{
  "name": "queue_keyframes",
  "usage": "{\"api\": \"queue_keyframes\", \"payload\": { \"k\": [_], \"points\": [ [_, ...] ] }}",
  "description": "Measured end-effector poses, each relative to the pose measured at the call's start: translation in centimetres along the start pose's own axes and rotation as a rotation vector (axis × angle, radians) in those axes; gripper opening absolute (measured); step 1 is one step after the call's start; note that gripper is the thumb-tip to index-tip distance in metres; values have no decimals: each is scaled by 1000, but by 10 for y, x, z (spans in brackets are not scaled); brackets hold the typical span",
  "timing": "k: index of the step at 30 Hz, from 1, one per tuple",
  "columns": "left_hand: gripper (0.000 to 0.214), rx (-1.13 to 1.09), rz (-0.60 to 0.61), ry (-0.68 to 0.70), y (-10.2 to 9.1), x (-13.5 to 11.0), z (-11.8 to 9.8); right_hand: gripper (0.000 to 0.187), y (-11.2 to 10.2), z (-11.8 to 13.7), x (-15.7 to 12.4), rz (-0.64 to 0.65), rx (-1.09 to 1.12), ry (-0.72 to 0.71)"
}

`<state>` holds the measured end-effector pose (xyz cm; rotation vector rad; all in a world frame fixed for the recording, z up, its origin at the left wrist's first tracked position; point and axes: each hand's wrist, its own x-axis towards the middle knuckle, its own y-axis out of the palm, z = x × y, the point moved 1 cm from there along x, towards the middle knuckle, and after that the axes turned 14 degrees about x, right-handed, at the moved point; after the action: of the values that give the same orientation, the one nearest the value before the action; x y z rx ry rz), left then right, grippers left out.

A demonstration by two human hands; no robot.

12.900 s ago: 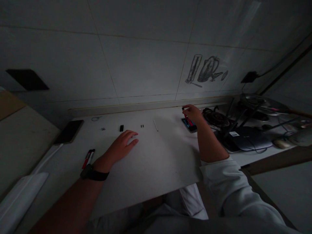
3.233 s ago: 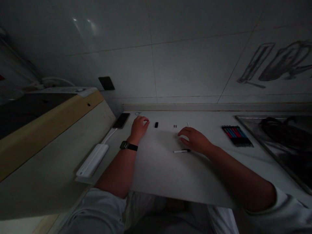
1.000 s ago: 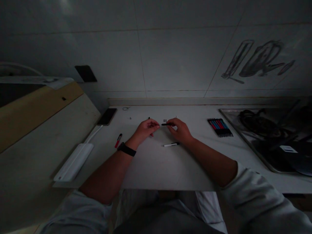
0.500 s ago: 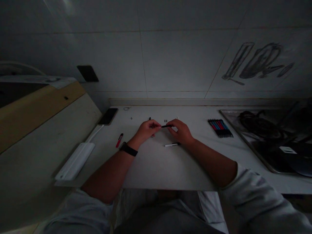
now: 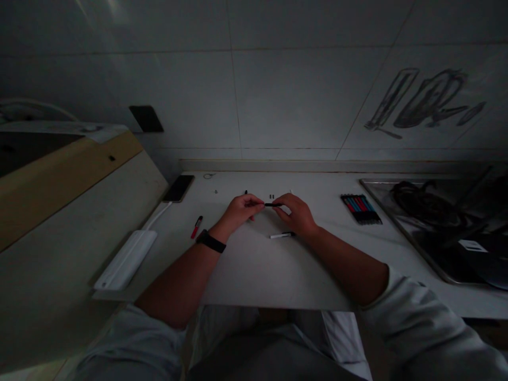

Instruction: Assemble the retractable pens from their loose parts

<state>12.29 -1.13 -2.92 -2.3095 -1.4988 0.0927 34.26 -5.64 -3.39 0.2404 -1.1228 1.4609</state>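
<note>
My left hand (image 5: 241, 208) and my right hand (image 5: 297, 212) meet above the middle of the white table (image 5: 254, 264). Between their pinched fingertips they hold a thin black pen part (image 5: 273, 205), lying level. A black watch sits on my left wrist. Just under my right hand a white pen with a black cap (image 5: 281, 235) lies on the table. Small black pieces (image 5: 272, 196) lie behind the hands. The scene is dim.
A pack of red, blue and black pens (image 5: 361, 208) lies at the right. A red marker (image 5: 196, 226), a white power strip (image 5: 127, 259) and a dark phone (image 5: 179, 188) are at the left. A stove top with cables (image 5: 428, 206) fills the far right.
My hands have come together from apart. My left hand's fingertips have closed onto the left end of the black part that my right hand held a second ago. The view has shifted slightly.
</note>
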Motion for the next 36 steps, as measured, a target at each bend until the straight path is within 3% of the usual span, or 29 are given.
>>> {"api": "queue_keyframes", "payload": {
  "k": [5,10,15,20,24,30,33,36],
  "points": [
    [28,66,-13,40,-2,-1,-2,21,-1,-3,-1,74,-59,95],
    [26,89,-54,56,-4,0,-2,31,0,-7,-3,68,-47,74],
    [25,97,-44,55,-4,-1,-3,14,0,-7,-2,97,-55,57],
    [25,105,-47,51,-4,-1,-3,24,-2,-6,-2,80,-23,76],
    [25,122,-37,52,-4,-1,-4,12,-2,-4,-2,94,-51,65],
    [24,151,-40,66,-4,0,-1,23,-2,-4,-3,84,-22,85],
    [24,161,-34,65,-4,0,0,12,-2,-4,-2,92,-37,75],
    [25,169,-37,81,-4,0,0,14,-3,-4,-2,99,-34,75]
  ]
}}
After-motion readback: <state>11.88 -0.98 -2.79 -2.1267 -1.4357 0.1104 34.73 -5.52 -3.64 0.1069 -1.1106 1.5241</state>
